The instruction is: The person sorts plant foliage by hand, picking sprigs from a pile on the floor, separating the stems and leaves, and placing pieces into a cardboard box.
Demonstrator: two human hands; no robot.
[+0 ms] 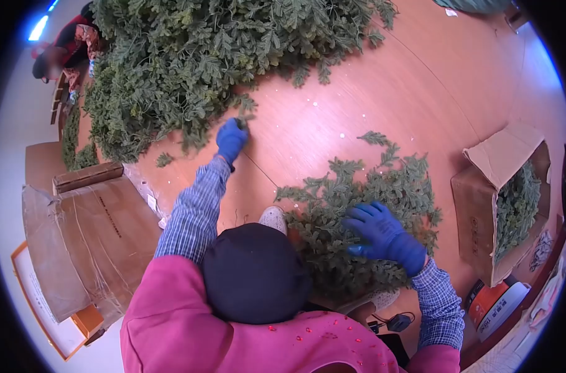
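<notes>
My left hand (232, 139), in a blue glove, reaches forward with its fingers closed round a green artificial pine sprig (245, 102). The sprig's leafy end pokes out beside the large heap of greenery (190, 68). My right hand (377, 230), also blue-gloved, lies with fingers spread on a smaller pile of sprigs (333, 211) close to my feet. The lower part of that pile is partly hidden by my head and right hand. One small loose sprig (164, 160) lies on the floor left of my left hand.
A flattened-looking brown carton (102, 230) lies at the left. An open cardboard box (476, 211) filled with greenery stands at the right, above an orange and white round container (497, 304). Another person (71, 50) is at the far left, behind the heap.
</notes>
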